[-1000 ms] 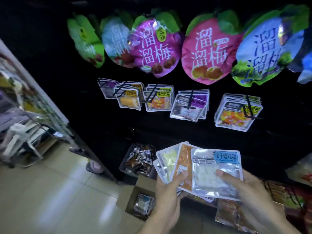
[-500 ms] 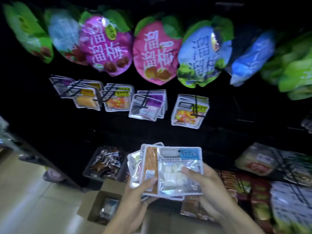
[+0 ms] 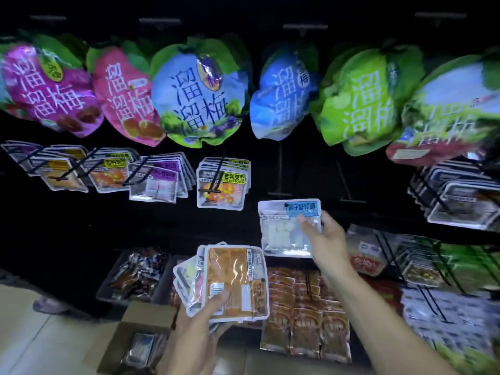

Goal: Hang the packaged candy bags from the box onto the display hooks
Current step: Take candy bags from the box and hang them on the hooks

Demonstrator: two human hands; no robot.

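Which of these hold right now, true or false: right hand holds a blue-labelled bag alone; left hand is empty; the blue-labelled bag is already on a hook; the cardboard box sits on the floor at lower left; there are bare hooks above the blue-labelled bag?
1. The right hand holds the blue-labelled bag alone. True.
2. The left hand is empty. False: it grips a fanned stack of bags, an orange one in front.
3. The blue-labelled bag is on a hook. False: it is held in the air, below the hooks.
4. The cardboard box sits at lower left. True.
5. Bare hooks stand above that bag. True.

right hand (image 3: 326, 234) lifts blue-label bag (image 3: 286, 228) (left hand (image 3: 200, 320) grips stack (image 3: 230, 280)).
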